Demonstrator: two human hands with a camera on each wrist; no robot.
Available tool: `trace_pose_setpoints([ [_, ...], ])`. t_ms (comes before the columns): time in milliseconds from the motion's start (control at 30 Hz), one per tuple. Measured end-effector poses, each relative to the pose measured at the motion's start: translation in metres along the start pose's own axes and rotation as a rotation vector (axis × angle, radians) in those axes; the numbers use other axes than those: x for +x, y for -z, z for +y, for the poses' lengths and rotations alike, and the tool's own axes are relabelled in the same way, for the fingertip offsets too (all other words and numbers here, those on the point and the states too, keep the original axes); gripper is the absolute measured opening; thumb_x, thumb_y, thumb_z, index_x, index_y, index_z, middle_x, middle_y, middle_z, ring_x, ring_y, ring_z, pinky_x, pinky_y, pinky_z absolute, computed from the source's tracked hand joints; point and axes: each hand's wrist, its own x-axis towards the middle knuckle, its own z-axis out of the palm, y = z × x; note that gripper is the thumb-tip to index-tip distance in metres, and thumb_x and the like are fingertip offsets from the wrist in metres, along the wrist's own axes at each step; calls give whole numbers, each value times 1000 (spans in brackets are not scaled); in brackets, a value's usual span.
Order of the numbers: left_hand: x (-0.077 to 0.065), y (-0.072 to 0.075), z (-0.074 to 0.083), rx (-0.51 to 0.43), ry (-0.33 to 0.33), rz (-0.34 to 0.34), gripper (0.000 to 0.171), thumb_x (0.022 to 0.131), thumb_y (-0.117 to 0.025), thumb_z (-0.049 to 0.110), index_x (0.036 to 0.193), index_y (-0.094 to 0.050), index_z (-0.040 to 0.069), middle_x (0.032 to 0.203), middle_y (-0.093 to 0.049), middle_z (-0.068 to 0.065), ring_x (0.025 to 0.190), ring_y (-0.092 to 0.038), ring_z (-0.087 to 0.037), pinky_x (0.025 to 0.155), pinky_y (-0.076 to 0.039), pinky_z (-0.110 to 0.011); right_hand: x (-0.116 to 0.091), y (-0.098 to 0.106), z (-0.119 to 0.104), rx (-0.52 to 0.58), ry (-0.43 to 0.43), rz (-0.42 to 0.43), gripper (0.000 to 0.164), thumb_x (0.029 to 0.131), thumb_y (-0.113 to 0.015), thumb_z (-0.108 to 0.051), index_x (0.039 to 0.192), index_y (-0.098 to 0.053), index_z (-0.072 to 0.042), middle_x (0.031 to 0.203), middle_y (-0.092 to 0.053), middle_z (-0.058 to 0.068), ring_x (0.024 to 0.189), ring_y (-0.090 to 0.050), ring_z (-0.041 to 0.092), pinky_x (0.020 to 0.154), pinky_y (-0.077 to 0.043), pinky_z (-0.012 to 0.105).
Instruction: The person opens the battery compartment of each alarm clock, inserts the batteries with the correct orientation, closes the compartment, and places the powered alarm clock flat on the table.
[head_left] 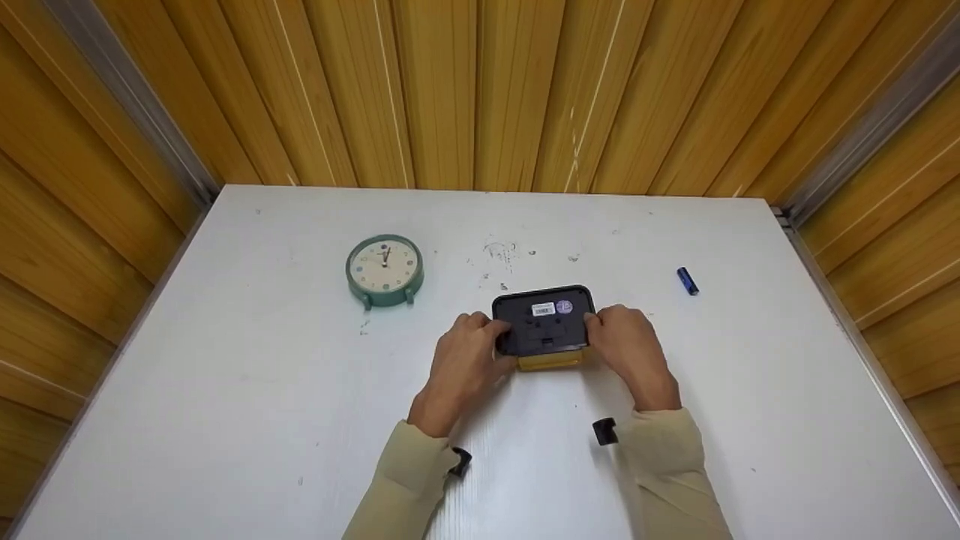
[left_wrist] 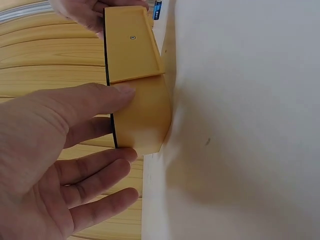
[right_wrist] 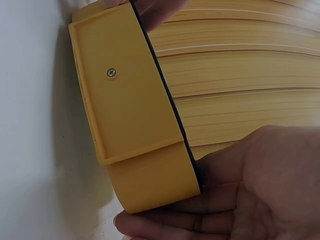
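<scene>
Near the middle of the white table (head_left: pixel 300 420), a yellow case (head_left: pixel 550 361) is held with its black back (head_left: pixel 544 341) turned up towards the head camera. At its left end the left hand (head_left: pixel 469 352) grips it between thumb and fingers, some of them loosely spread, while the right hand (head_left: pixel 628 345) grasps the opposite end with fingers bent round the edge. Beyond lie a green clock (head_left: pixel 385 270), to the left, and a blue battery (head_left: pixel 688 281), to the right.

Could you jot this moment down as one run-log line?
left fingers: grip yellow device | right fingers: grip its other end | black back: facing head camera | green clock: untouched, left | blue battery: untouched, right
</scene>
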Motion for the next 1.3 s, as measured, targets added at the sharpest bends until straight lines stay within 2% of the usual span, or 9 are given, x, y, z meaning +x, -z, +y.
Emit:
trace_pose_setpoints([
  [267, 0, 1, -1, 42, -1, 2, 41, 87, -90, 23, 122, -78, 7, 111, -72, -11, 102, -64, -26, 90, -57, -42, 2, -11, 1, -67, 18, 9, 33, 108, -54, -16, 95, -69, 10, 73, -61, 12, 67, -56, 26, 61, -46, 40],
  [400, 0, 2, -4, 54, -1, 12, 38, 86, -90, 22, 120, -79, 7, 109, -72, -10, 101, -64, -26, 88, -57, -41, 3, -15, 2, -86, 35, -13, 32, 108, -57, -19, 98, -67, 11, 77, -61, 13, 70, -56, 27, 64, -47, 42],
  [600, 1, 6, -10, 42, 2, 15, 38, 85, -90, 18, 119, -78, 6, 108, -72, -11, 100, -64, -27, 87, -58, -43, 5, -19, 3, -41, 25, -89, 35, 108, -60, -25, 110, -65, 11, 87, -63, 13, 79, -57, 28, 73, -49, 44],
  [767, 1, 9, -12, 23, 29, 1, 39, 85, -90, 19, 120, -78, 6, 110, -71, -12, 102, -63, -28, 88, -58, -44, 6, -21, 2, -1, 28, -116, 39, 105, -67, -26, 115, -63, 11, 92, -63, 13, 82, -57, 27, 73, -48, 42],
  [900, 1, 10, -14, 6, 63, -19, 42, 86, -90, 19, 123, -77, 6, 114, -72, -12, 104, -64, -28, 91, -57, -44, 7, -24, 1, 5, 29, -115, 40, 105, -68, -25, 117, -61, 12, 95, -63, 15, 84, -58, 28, 75, -50, 43],
  [1033, 1, 9, -16, -14, 79, -34, 44, 87, -90, 19, 127, -76, 6, 116, -72, -12, 105, -64, -28, 92, -57, -45, 8, -29, -2, -40, 20, -93, 49, 106, -65, -28, 125, -57, 16, 106, -63, 22, 90, -59, 31, 84, -52, 49],
  [1167, 1, 9, -18, -18, 81, -23, 43, 87, -90, 19, 126, -76, 7, 116, -72, -12, 105, -64, -29, 91, -57, -46, 7, -33, -6, -94, 27, -60, 57, 107, -62, -33, 129, -54, 19, 115, -61, 29, 98, -60, 37, 92, -51, 55],
  [1300, 1, 9, -20, -21, 89, -10, 45, 85, -92, 20, 125, -76, 8, 116, -73, -11, 107, -66, -29, 90, -57, -47, 6, -35, -6, -107, 64, -14, 56, 106, -65, -32, 128, -53, 19, 117, -59, 30, 102, -58, 39, 92, -50, 55],
])
